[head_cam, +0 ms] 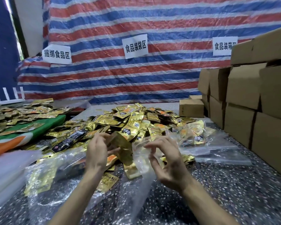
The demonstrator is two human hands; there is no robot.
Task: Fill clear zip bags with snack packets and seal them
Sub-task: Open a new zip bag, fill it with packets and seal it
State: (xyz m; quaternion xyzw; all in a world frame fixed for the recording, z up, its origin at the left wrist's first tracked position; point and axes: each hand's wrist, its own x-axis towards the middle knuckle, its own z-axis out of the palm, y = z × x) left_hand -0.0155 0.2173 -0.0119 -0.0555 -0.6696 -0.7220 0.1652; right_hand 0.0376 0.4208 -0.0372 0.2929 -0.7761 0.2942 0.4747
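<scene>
Both hands hover low over the speckled dark bench (225, 184), right in front of the big heap of gold foil snack packets (133, 120). My left hand (96, 151) curls its fingers round a small upright stack of gold foil packets (120, 142). My right hand (167, 161) seems to pinch the rim of a limp clear plastic zip bag (140, 158) between thumb and forefinger, its other fingers fanned loose. The bag hangs just beside the stack. I judge the right hand should hold the mouth wide and taut, so the left can slide the stack in squared, narrow edge first, clear of the zip strip. Both palms face inward, wrists slightly bent.
</scene>
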